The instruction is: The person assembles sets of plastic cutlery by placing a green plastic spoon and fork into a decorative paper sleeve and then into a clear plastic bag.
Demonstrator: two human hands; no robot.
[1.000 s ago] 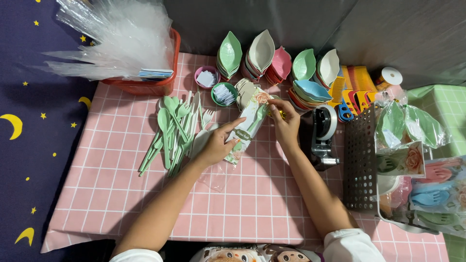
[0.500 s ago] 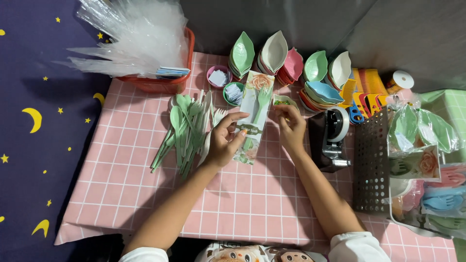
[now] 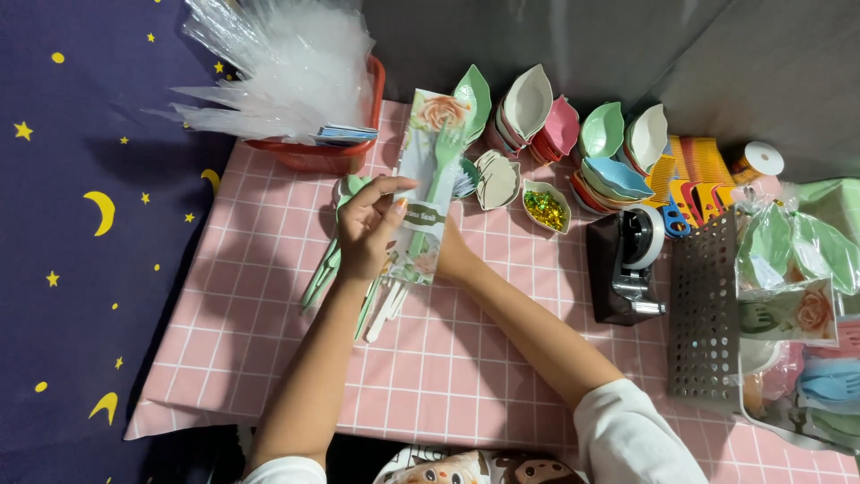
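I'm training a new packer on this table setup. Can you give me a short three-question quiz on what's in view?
1. True or false: the left hand holds the flat packet with a green fork lifted above the pink checked tablecloth.
2. What stands just right of the small leaf-shaped dish of gold bits?
A. the red basket of clear bags
B. the dark tape dispenser
C. the orange combs
3. Fill in: the loose pale green cutlery lies under the ____ hand.

Key
1. True. The right hand is mostly hidden behind the packet.
2. B, the dark tape dispenser.
3. left
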